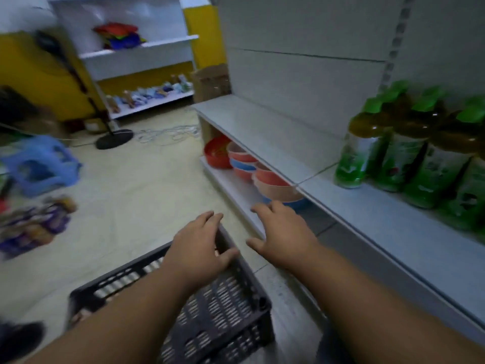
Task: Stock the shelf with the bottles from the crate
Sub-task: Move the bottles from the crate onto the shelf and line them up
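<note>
A dark slotted plastic crate (231,311) sits on the floor below me; no bottles show inside it. My left hand (202,245) hovers over the crate's far rim, fingers apart and holding nothing. My right hand (283,232) is just right of the crate, near the low shelf edge, also spread and holding nothing. On the grey shelf (380,214) at the right stand several bottles (409,151) with green caps, green labels and brown liquid.
Stacked plastic bowls (252,169) in red, pink and blue fill the bottom shelf. A blue stool (39,166) and packaged goods (34,224) lie on the floor at left. A fan stand (112,137) and cables are farther back, by another white shelf unit (141,56).
</note>
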The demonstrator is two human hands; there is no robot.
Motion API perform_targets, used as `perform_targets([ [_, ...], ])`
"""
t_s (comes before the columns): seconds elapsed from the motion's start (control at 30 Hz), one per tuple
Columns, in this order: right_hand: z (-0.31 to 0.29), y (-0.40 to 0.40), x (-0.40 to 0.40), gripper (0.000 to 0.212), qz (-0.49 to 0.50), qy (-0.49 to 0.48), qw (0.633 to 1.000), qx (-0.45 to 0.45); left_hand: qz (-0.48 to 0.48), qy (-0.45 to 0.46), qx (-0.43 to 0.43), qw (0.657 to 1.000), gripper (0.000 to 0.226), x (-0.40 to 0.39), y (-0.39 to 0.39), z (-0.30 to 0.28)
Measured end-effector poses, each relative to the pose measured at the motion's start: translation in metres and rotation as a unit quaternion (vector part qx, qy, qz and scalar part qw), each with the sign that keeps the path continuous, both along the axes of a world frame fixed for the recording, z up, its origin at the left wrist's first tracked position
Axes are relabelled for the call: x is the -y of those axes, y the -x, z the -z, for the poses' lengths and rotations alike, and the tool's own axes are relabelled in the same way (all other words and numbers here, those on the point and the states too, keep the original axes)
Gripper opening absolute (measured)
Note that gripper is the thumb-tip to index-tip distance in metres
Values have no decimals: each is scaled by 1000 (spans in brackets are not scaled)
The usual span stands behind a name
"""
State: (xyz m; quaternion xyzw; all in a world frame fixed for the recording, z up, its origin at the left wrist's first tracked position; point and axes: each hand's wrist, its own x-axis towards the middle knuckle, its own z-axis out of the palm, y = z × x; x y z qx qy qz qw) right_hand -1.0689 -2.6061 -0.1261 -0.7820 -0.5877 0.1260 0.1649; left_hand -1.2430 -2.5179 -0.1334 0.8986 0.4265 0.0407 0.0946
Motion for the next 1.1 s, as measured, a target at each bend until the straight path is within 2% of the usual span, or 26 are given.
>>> perform_targets([
  [0.2,-5,98,6,64,-138,22,990,35,-120,-1,-21,993,94,57,113,-9],
  [0.47,11,193,-8,67,-230,59,970,59,-227,11,-48,973,88,87,207,19],
  [0.63,71,233,-40,64,-246,122,960,59,-261,60,-46,962,81,64,239,84],
  [0.83,153,264,-100,69,-257,193,946,47,-291,126,-32,948,74,27,251,168],
  [0.97,203,279,-145,66,-246,220,944,11,-311,173,0,934,71,9,255,215],
  [1.1,261,297,-183,61,-223,277,933,-47,-337,158,31,928,75,5,258,235],
])
